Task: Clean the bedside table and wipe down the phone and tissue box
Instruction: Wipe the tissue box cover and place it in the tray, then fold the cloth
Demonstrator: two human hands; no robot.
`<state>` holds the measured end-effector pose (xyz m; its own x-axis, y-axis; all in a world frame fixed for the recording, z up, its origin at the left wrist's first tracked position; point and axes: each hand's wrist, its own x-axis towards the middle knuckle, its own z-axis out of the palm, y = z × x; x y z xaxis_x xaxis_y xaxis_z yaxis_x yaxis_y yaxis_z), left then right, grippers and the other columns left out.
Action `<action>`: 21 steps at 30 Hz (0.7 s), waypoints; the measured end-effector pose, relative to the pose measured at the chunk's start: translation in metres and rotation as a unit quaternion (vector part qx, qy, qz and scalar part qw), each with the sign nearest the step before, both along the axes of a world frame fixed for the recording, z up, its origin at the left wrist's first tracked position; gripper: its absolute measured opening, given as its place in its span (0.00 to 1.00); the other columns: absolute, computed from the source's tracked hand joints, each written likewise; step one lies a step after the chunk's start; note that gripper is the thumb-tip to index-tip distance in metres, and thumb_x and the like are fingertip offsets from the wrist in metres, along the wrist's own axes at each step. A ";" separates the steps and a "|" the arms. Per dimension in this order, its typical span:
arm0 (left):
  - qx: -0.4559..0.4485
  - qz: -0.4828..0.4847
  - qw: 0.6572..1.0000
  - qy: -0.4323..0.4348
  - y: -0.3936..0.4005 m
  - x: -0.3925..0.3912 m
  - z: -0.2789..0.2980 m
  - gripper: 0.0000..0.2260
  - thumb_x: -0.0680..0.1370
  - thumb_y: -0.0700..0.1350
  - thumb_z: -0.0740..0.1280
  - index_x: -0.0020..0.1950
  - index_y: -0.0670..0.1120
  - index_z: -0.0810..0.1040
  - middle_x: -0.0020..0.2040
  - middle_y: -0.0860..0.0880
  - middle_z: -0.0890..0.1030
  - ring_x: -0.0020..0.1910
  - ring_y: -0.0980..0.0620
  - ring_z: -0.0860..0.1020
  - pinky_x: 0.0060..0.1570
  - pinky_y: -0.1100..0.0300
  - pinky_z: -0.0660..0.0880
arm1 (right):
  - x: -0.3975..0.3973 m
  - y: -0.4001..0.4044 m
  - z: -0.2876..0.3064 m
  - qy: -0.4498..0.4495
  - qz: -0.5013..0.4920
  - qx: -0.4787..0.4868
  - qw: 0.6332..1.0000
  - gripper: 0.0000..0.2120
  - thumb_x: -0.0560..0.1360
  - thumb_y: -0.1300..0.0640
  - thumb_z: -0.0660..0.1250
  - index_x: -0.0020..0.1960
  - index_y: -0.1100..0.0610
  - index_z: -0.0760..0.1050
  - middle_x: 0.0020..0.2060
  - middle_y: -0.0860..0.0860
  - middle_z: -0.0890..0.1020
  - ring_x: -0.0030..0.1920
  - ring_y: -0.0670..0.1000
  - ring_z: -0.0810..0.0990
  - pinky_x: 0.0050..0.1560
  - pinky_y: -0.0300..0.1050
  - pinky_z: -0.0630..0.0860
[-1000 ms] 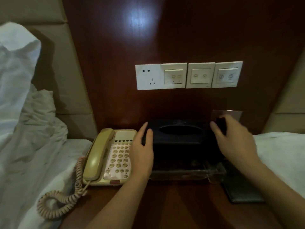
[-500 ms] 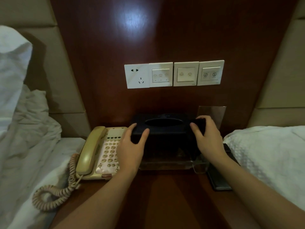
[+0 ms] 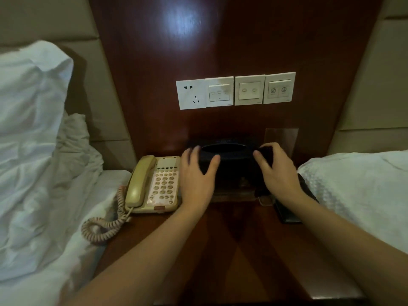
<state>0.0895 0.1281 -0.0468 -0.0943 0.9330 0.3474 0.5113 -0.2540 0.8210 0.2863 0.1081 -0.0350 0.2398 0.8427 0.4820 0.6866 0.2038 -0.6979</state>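
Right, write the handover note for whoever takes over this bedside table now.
Left hand: holds the left end of the black tissue box, thumb on its front.
Right hand: presses a dark cloth onto the box's right end.
Tissue box stands at the back of the bedside table, right of the beige phone.
Done: cannot tell from this view.
Left: finish the box; whether the phone and tabletop are wiped is unclear.

The phone (image 3: 154,184) is showing beige with pinkish keys, the tissue box (image 3: 229,157) is looking black, and the bedside table (image 3: 231,250) is gleaming reddish-brown.
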 end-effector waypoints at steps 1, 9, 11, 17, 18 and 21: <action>0.011 -0.042 0.998 -0.038 -0.015 0.008 0.003 0.28 0.81 0.63 0.63 0.78 0.53 0.68 0.77 0.54 0.65 0.76 0.56 0.64 0.70 0.62 0.66 | -0.006 -0.009 -0.001 0.032 0.018 0.003 0.999 0.13 0.81 0.45 0.62 0.60 0.51 0.71 0.52 0.47 0.79 0.50 0.47 0.79 0.45 0.43 0.78; -0.245 -0.182 0.902 -0.304 -0.111 0.045 0.000 0.17 0.82 0.63 0.59 0.60 0.57 0.81 0.55 0.52 0.85 0.56 0.52 0.83 0.59 0.53 0.80 | -0.054 -0.088 -0.004 0.204 0.072 -0.037 0.976 0.11 0.82 0.46 0.59 0.62 0.48 0.71 0.53 0.44 0.77 0.55 0.40 0.77 0.48 0.31 0.71; -0.207 -0.143 0.913 -0.322 -0.130 0.037 -0.006 0.12 0.84 0.58 0.60 0.54 0.58 0.83 0.51 0.53 0.87 0.54 0.54 0.84 0.57 0.53 0.81 | -0.061 -0.112 -0.006 0.279 0.116 -0.096 0.948 0.13 0.82 0.45 0.59 0.64 0.46 0.67 0.55 0.43 0.76 0.58 0.44 0.76 0.46 0.32 0.71; -0.156 -0.117 0.962 -0.189 -0.197 0.013 -0.040 0.15 0.84 0.58 0.59 0.52 0.55 0.85 0.46 0.53 0.87 0.46 0.57 0.85 0.51 0.51 0.82 | -0.071 -0.185 -0.045 0.441 0.091 -0.162 0.878 0.14 0.78 0.52 0.69 0.61 0.46 0.71 0.53 0.44 0.80 0.51 0.41 0.79 0.39 0.32 0.75; -0.176 -0.139 0.954 -0.198 -0.206 0.014 -0.046 0.13 0.84 0.55 0.60 0.54 0.54 0.84 0.48 0.53 0.87 0.48 0.56 0.85 0.53 0.49 0.82 | -0.069 -0.190 -0.053 0.421 0.053 -0.138 0.895 0.15 0.77 0.54 0.71 0.61 0.46 0.71 0.54 0.44 0.79 0.52 0.43 0.79 0.43 0.34 0.75; -0.225 -0.191 0.933 -0.205 -0.214 0.016 -0.055 0.11 0.85 0.49 0.61 0.56 0.51 0.83 0.51 0.50 0.87 0.50 0.54 0.85 0.54 0.50 0.82 | -0.045 -0.192 -0.060 0.313 -0.053 -0.080 0.945 0.22 0.71 0.54 0.77 0.60 0.47 0.70 0.52 0.42 0.77 0.54 0.44 0.78 0.50 0.38 0.74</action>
<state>0.1059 -0.0857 -0.1017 0.2358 0.9685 -0.0805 0.0739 0.0648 0.9952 0.2416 -0.0837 -0.0948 0.5230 0.8480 0.0855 0.1395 0.0139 -0.9901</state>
